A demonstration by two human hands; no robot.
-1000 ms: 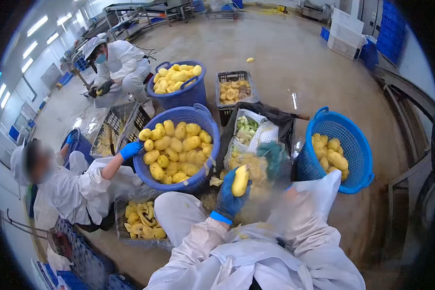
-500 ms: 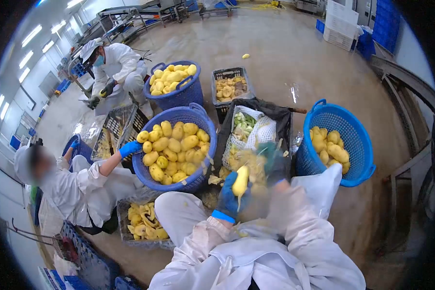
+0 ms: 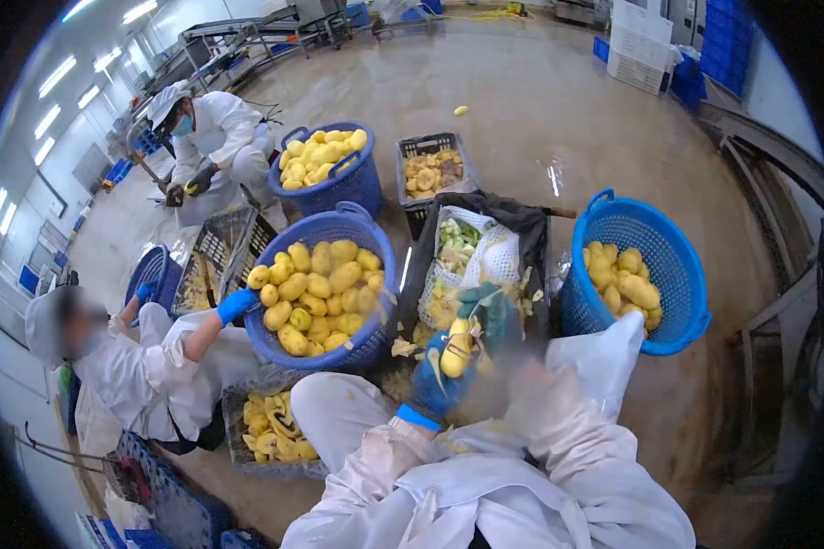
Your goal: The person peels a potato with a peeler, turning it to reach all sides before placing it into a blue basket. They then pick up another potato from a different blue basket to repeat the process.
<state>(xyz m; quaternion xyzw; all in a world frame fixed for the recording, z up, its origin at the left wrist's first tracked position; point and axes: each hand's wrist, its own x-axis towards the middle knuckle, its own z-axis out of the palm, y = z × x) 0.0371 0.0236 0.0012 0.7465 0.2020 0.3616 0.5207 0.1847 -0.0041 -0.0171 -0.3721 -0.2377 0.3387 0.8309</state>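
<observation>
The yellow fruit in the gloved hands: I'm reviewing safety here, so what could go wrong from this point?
The right hand is blurred right beside the left hand gripping the fruit, so a slip could hurt fingers. Peels lie near the central basket on the glossy floor, a possible slipping hazard.

right hand [image 3: 494, 316]: smeared by motion blur, grip unreadable
tool in it: cannot tell
mango [image 3: 456, 349]: lower half hidden inside left hand [image 3: 438, 384]
black crate [image 3: 513, 212]: contents partly hidden by white mesh bag [image 3: 485, 256]
</observation>
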